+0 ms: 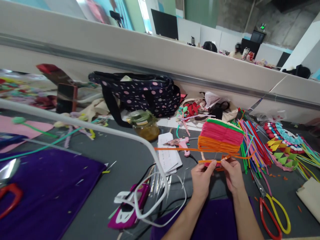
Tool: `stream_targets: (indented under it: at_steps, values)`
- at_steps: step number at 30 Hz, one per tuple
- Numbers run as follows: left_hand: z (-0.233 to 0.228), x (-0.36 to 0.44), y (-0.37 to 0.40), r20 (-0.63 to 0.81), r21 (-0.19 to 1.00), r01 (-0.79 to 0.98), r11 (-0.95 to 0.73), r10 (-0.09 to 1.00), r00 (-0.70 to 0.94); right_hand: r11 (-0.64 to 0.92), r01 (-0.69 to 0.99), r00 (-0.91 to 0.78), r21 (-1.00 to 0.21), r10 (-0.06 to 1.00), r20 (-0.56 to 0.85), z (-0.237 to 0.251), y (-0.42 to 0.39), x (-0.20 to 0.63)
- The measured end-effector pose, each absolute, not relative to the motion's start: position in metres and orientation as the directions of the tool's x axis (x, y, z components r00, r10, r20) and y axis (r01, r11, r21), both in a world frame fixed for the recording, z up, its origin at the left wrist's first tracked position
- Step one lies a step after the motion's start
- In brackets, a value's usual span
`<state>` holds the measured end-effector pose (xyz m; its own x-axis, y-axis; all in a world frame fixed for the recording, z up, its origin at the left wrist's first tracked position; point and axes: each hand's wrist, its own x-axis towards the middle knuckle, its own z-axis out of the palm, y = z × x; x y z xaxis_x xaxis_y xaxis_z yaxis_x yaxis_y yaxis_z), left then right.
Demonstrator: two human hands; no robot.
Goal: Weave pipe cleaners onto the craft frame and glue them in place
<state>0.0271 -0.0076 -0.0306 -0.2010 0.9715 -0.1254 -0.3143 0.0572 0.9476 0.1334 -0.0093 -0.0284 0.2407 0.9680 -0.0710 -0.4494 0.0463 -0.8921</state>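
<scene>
- Surface (120,156): grey, crowded. A spotted bag (140,91) is set at the back against the partition; purple cloth (45,193) is spread at the near left, and a second purple piece lies under the forearms.
- A white bent tube (140,141) is seen arching across the near view, ending close to the left hand. Risk judged: a wrist could be snagged on it if the hands are swung leftward.
- Woven piece (221,135): a block of wrapped pipe cleaners, green on top, pink in the middle, orange below. It is held up off the surface, just above both hands, in the right half of the view.
- Loose pipe cleaners (252,143) are fanned just right of the piece. Risk judged: the free strand could be tangled in them.
- Jar (145,125), with brownish contents, stands well left of the piece; no risk is noted unless it is knocked.
- Scissors (271,210), red and yellow handles, lie near the right forearm with the blades pointing up toward the work. Risk judged: contact if the arm is lowered carelessly.
- Glue gun (181,143), pink, lies just left of the piece, under the orange strand (175,149); whether it is hot cannot be told.
- Left hand (201,175): fingers pinched together on the orange strand at the piece's lower edge.
- Right hand (232,171): fingers likewise closed on the strand. Risk judged: if either pinch slips, the lowest orange wraps could loosen.
</scene>
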Motion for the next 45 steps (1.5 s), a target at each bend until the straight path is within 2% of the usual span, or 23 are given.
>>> stream_targets:
  at_steps: [6,9,11,15,18,21,28,39,42,45]
  values:
    - [-0.033,0.029,-0.005,-0.330,0.799,-0.526,0.292,0.944,0.022,0.076,-0.492,0.232,-0.867,0.972,-0.046,-0.029,-0.010,0.139]
    - [-0.034,0.030,-0.005,-0.352,0.758,-0.557,0.338,0.932,0.087,0.086,-0.539,0.186,-0.838,0.982,-0.018,-0.029,-0.011,0.141]
    - [-0.033,0.030,-0.005,-0.338,0.776,-0.541,0.323,0.938,0.075,0.068,-0.554,0.160,-0.829,0.987,-0.026,-0.028,-0.011,0.141]
    - [-0.031,0.029,-0.007,-0.214,0.888,-0.431,0.161,0.974,-0.077,0.014,-0.575,0.158,-0.818,0.983,-0.095,-0.027,-0.011,0.140]
    - [-0.029,0.028,-0.009,-0.022,0.959,-0.281,-0.033,0.982,-0.190,-0.003,-0.615,0.194,-0.788,0.969,-0.155,-0.028,-0.011,0.137]
    - [-0.027,0.027,-0.011,0.153,0.967,-0.164,-0.194,0.961,-0.232,-0.012,-0.620,0.230,-0.784,0.953,-0.196,-0.026,-0.009,0.131]
    - [-0.023,0.026,-0.013,0.176,0.971,-0.116,-0.208,0.955,-0.237,-0.042,-0.541,0.259,-0.840,0.942,-0.214,-0.026,-0.009,0.127]
    - [-0.036,0.025,-0.006,0.003,0.982,-0.181,-0.058,0.958,-0.288,-0.107,-0.500,0.120,-0.859,0.974,-0.191,-0.024,-0.010,0.134]
    - [-0.037,0.025,-0.003,-0.117,0.954,-0.298,0.036,0.959,-0.260,-0.092,-0.476,0.109,-0.875,0.981,-0.162,-0.023,-0.010,0.137]
    - [-0.037,0.025,0.000,-0.257,0.878,-0.450,0.165,0.955,-0.151,-0.072,-0.415,0.113,-0.907,0.985,-0.130,-0.024,-0.009,0.141]
